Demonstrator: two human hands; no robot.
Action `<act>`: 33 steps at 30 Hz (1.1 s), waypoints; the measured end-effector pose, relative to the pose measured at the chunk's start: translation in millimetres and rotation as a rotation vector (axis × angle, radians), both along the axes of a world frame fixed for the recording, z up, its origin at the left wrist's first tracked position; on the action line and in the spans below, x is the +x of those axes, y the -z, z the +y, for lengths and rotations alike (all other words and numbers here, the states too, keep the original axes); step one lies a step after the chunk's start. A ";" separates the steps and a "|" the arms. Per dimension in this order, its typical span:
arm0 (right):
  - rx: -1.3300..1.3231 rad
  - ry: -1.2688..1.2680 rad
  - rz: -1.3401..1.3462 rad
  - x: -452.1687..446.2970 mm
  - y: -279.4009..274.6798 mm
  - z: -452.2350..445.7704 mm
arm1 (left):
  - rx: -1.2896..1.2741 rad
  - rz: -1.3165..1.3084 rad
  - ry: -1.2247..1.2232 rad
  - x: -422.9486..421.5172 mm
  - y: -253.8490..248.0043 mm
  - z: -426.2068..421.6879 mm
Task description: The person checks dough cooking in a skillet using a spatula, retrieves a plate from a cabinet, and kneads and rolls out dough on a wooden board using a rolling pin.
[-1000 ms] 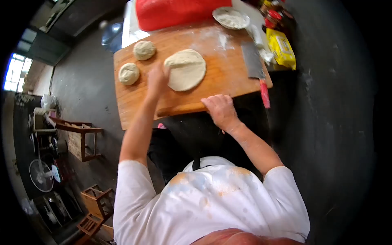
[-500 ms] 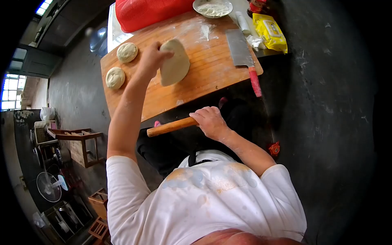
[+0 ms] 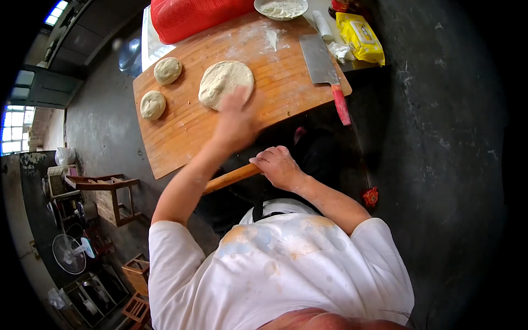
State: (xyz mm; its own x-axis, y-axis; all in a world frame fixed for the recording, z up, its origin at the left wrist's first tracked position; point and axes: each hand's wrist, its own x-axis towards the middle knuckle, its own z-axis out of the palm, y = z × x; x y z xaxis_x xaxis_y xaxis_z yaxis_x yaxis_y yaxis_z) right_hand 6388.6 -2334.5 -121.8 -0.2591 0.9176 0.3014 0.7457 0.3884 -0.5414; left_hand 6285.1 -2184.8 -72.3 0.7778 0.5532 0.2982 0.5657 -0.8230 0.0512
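A flattened round of dough [image 3: 223,82] lies on the wooden board [image 3: 181,129]. My left hand [image 3: 239,122] is over the dough's lower right edge, blurred by motion, so its fingers are hard to make out. Below the board's front edge, my right hand [image 3: 279,166] is closed around one end of a wooden rolling pin [image 3: 234,177]. The pin's other end is hidden behind my left forearm. Two smaller dough balls, one upper [image 3: 168,70] and one lower [image 3: 153,105], sit at the board's left side.
A cleaver [image 3: 320,59] with a red handle lies at the board's right, its handle past the edge. Behind are a red basket [image 3: 203,16], a plate of flour [image 3: 281,8] and a yellow packet [image 3: 360,38]. A wooden stool [image 3: 110,199] stands at the left.
The dough, lifted and tilted in my left hand half a second ago, now lies flat. My left hand has let go and moved toward me. My right hand has drawn the rolling pin off the board.
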 end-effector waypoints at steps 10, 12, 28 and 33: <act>-0.148 0.009 -0.134 3.5 4.2 -14.0 | -0.071 0.084 0.256 47.8 29.8 -22.4; -0.147 0.003 -0.134 3.8 5.4 -13.8 | -0.040 0.106 0.231 51.6 34.4 -22.1; -0.128 -0.040 -0.014 7.7 2.2 -4.0 | -1.264 -1.184 -0.373 -12.8 -10.3 50.8; -0.105 -0.068 0.017 2.2 1.5 2.9 | -0.810 -0.823 -0.425 -23.8 6.5 76.6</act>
